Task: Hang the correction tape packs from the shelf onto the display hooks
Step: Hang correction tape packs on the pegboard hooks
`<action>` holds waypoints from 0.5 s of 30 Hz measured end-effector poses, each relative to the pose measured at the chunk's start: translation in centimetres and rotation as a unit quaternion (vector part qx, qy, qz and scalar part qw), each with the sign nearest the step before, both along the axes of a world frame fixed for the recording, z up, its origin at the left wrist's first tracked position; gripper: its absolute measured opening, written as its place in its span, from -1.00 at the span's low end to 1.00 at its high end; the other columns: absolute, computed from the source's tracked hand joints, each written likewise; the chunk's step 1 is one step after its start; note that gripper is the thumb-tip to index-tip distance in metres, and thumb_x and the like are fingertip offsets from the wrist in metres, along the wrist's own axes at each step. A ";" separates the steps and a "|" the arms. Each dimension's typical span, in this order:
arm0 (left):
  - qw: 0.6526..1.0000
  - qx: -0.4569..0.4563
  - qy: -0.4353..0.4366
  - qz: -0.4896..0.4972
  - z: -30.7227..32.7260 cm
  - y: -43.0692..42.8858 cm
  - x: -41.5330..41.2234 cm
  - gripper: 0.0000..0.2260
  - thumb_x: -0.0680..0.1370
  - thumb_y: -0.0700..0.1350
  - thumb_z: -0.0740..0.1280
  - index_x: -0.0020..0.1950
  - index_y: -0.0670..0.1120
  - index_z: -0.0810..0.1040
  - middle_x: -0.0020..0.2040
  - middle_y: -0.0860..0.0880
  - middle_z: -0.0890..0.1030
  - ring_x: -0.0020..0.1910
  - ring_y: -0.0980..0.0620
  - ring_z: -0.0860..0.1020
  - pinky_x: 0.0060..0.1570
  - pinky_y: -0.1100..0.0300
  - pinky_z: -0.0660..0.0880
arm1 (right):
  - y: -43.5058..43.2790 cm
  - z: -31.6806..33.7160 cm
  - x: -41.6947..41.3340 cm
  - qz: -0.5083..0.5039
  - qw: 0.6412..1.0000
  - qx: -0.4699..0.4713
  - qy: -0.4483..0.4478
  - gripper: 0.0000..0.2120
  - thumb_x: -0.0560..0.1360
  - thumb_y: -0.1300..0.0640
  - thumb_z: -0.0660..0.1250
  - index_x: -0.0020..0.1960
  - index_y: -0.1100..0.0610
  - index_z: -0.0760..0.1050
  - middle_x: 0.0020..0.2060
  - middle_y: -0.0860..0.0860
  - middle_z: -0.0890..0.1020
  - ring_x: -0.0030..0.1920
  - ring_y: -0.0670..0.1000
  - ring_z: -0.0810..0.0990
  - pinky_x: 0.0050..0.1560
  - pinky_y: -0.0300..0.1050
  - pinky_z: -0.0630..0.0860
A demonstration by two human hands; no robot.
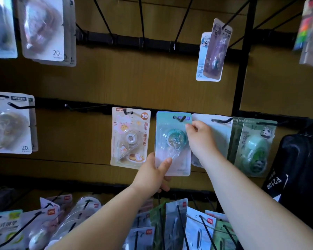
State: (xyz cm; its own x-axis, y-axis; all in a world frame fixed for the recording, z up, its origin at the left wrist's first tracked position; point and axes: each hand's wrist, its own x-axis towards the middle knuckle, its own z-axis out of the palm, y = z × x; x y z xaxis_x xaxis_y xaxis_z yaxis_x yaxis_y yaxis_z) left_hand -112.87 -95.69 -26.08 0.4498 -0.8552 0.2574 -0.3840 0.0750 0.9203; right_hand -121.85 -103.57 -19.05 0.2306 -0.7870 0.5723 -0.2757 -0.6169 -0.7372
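A teal correction tape pack (172,141) hangs in the middle row, its top slot on a black display hook (179,119). My left hand (154,175) grips the pack's bottom left corner, thumb on the front. At the pack's upper right edge my right hand (199,136) pinches it just below the hook. To its left a pink cat-printed pack (129,138) hangs on its own hook. A white pack (217,130) hangs right behind my right hand.
Green panda packs (255,147) hang at the right, grey 20 m packs (11,123) at the left. An empty hook (74,107) juts out left of the pink pack. More packs hang in the bottom row (179,226) and top row (214,51). A black bag (296,168) sits far right.
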 end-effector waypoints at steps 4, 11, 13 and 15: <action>1.000 0.014 0.009 -0.009 0.5 -1.0 0.5 -0.74 0.57 0.10 0.12 0.06 -0.08 0.31 -0.22 -0.04 0.55 -0.44 0.01 0.52 -0.36 0.20 0.48 | -0.5 0.4 0.4 -0.031 0.999 0.008 0.019 -0.69 0.56 0.08 0.11 -0.34 0.11 0.28 -0.44 0.02 0.36 -0.30 0.11 0.38 -0.25 -0.07 0.36; 0.998 0.025 0.051 -0.008 0.4 -2.0 1.2 -0.61 0.56 0.11 0.14 0.22 -0.16 0.27 -0.15 -0.12 0.55 -0.43 -0.01 0.52 -0.32 0.17 0.50 | 0.0 0.6 1.3 -0.062 0.997 0.015 0.049 -0.77 0.58 0.14 0.03 0.05 0.21 0.43 -0.12 0.10 0.44 -0.10 0.13 0.40 -0.02 0.05 0.49; 0.998 0.039 0.056 -0.011 -0.1 -1.6 1.3 -0.56 0.56 0.12 0.12 0.25 -0.19 0.25 -0.15 -0.10 0.56 -0.41 0.00 0.53 -0.28 0.15 0.52 | 0.3 0.2 1.2 -0.048 0.998 0.018 0.046 -0.77 0.57 0.18 0.03 0.04 0.22 0.44 -0.08 0.11 0.48 -0.09 0.13 0.42 -0.16 -0.09 0.41; 0.996 0.062 0.065 -0.009 -1.1 -0.9 1.1 -0.51 0.56 0.12 0.12 0.36 -0.16 0.19 -0.09 -0.12 0.56 -0.40 0.01 0.55 -0.28 0.16 0.52 | 0.6 -0.7 1.0 -0.030 0.998 0.025 0.044 -0.77 0.55 0.22 0.04 -0.25 0.11 0.35 -0.29 0.03 0.41 -0.22 0.10 0.35 -0.37 -0.15 0.23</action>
State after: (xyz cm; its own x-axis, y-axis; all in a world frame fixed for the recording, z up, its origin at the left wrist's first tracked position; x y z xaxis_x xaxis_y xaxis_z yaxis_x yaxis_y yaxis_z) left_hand -111.77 -96.63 -27.21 0.4568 -0.8851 0.0896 -0.2603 -0.0367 0.9648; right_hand -120.87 -102.92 -19.75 0.2298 -0.8282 0.5111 -0.3769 -0.5599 -0.7378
